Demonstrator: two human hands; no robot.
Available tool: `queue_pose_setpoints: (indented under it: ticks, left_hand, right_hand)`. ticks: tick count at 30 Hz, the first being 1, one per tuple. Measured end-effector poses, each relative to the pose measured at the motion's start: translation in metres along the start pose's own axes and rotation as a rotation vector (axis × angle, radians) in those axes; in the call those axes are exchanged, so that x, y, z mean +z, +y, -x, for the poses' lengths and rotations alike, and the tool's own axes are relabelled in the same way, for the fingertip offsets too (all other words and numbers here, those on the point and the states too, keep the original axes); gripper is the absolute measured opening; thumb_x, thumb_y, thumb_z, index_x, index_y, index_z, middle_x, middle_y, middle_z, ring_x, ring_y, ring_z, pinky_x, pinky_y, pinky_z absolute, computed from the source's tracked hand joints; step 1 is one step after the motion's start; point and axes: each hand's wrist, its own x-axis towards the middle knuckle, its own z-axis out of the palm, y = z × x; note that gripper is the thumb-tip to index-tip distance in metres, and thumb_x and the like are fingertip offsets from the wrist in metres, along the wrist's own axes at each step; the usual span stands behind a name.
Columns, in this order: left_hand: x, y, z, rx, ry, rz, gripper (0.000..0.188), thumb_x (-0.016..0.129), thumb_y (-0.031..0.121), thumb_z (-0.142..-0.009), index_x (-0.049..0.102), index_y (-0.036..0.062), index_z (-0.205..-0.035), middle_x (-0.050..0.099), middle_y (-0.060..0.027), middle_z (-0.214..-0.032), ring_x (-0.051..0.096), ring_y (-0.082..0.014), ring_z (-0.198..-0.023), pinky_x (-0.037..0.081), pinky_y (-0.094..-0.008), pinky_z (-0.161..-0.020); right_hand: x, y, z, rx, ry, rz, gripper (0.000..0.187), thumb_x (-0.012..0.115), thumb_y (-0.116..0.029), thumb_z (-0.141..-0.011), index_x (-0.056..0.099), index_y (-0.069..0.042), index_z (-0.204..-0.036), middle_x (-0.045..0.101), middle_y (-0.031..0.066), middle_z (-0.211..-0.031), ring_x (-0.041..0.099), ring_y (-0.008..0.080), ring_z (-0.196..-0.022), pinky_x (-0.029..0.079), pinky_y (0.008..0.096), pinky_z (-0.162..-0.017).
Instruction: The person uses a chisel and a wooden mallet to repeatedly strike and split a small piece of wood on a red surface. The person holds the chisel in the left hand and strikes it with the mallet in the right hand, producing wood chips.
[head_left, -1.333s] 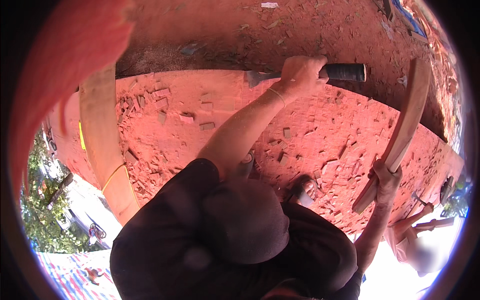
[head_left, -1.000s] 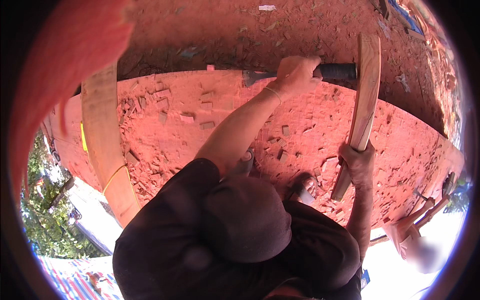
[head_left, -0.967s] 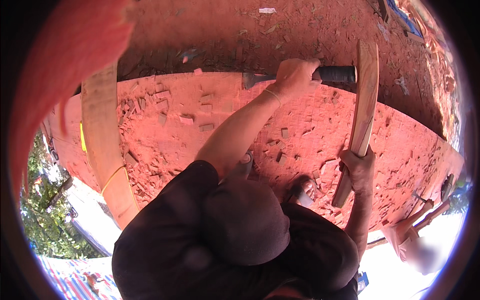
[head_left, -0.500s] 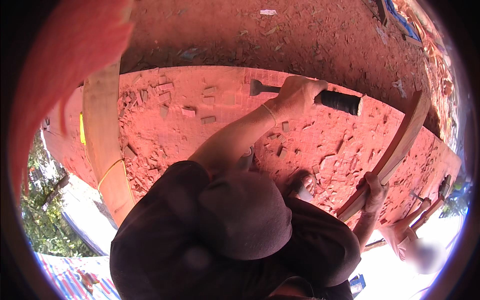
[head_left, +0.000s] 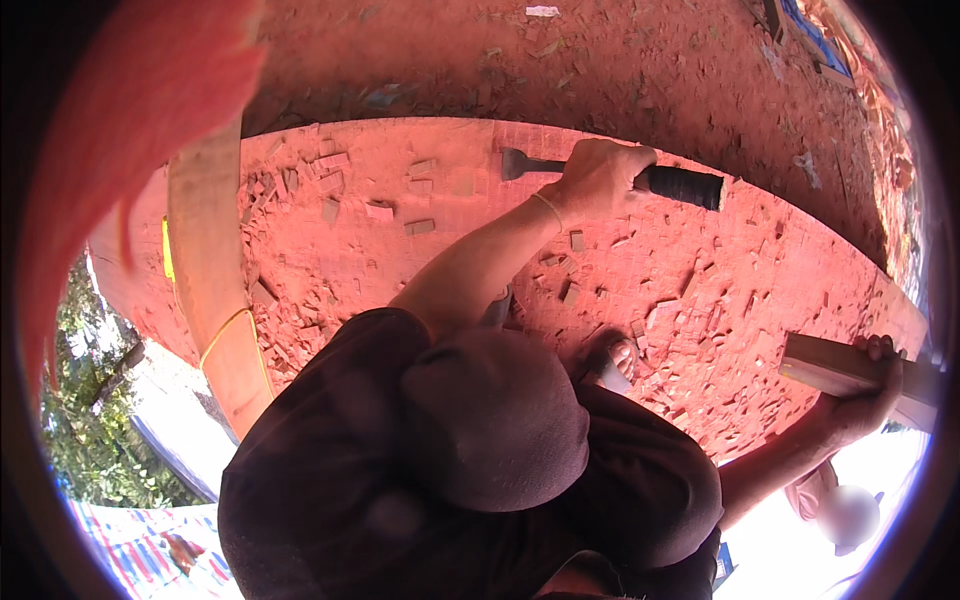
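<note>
My left hand (head_left: pixel 604 176) is closed around a chisel (head_left: pixel 680 187) low over the reddish wooden board. Its flared metal blade sticks out to the left of the fist, and its black-wrapped handle to the right. My right hand (head_left: pixel 872 393) grips a wooden bar (head_left: pixel 828 363) at the far right. One squared end of the bar faces left, while its other end runs into the bright rim of the view. The two hands are well apart. A sandalled foot (head_left: pixel 618 362) is on the board among wood chips.
Several chips (head_left: pixel 378 211) lie scattered over the board (head_left: pixel 440 270). A wooden plank (head_left: pixel 205 230) with a yellow cord crosses at left. Red cloth (head_left: pixel 140 110) blurs the upper left. Another person (head_left: pixel 815 485) is at lower right. Chip-strewn ground (head_left: pixel 640 70) lies beyond the board.
My right hand has swung the wooden bar outward to the right, turning it from a steep slant to nearly level. My left hand and the chisel have stayed almost in place.
</note>
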Motion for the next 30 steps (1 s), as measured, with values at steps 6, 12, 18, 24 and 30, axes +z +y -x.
queue_pose_setpoints:
  ticks: [6,12,18,24,30]
  left_hand:
    - [0.005,-0.002,0.005,-0.011,-0.055,-0.077,0.021,0.076,0.019,-0.074,0.063,0.0077,-0.084,0.065,-0.0144,-0.071,0.068,-0.037,-0.071,0.049,-0.0469,-0.061]
    - [0.002,-0.005,0.011,0.003,-0.004,-0.098,0.021,0.078,0.021,-0.072,0.063,0.0089,-0.082,0.065,-0.013,-0.068,0.068,-0.0351,-0.068,0.05,-0.0462,-0.059]
    - [-0.002,-0.009,0.007,0.02,0.071,-0.05,0.023,0.081,0.023,-0.073,0.066,0.0093,-0.084,0.068,-0.0119,-0.069,0.07,-0.0318,-0.066,0.052,-0.0447,-0.06]
    - [-0.006,-0.008,0.003,-0.001,0.016,-0.112,0.017,0.074,0.017,-0.074,0.065,0.0072,-0.084,0.066,-0.0157,-0.073,0.068,-0.0379,-0.073,0.05,-0.0472,-0.061]
    - [0.001,0.023,0.056,-0.002,-0.173,-0.02,0.021,0.077,0.021,-0.072,0.061,0.0106,-0.081,0.066,-0.0121,-0.071,0.067,-0.037,-0.07,0.049,-0.0476,-0.059]
  right_hand:
    - [-0.029,0.122,0.078,0.423,-0.744,0.888,0.026,0.072,-0.009,-0.071,0.061,0.001,-0.092,0.058,0.0012,-0.07,0.053,0.0103,-0.063,0.045,0.03,-0.055]
    - [-0.095,0.068,0.02,0.233,-0.543,0.614,0.016,0.071,-0.012,-0.083,0.063,-0.001,-0.093,0.061,0.0046,-0.072,0.057,0.0133,-0.062,0.048,0.0279,-0.059]
    - [0.01,0.057,0.047,0.29,-0.059,0.244,0.025,0.067,-0.023,-0.088,0.065,0.0,-0.098,0.064,0.0063,-0.077,0.058,0.0163,-0.066,0.049,0.0295,-0.07]
    - [-0.041,0.116,0.092,0.299,-0.699,0.845,0.022,0.073,-0.009,-0.076,0.06,-0.001,-0.09,0.061,0.0034,-0.068,0.057,0.0121,-0.057,0.047,0.0288,-0.054]
    - [-0.09,0.096,0.074,0.393,-0.538,0.519,0.012,0.071,-0.01,-0.079,0.067,0.001,-0.084,0.063,0.0066,-0.066,0.06,0.0156,-0.058,0.047,0.0289,-0.057]
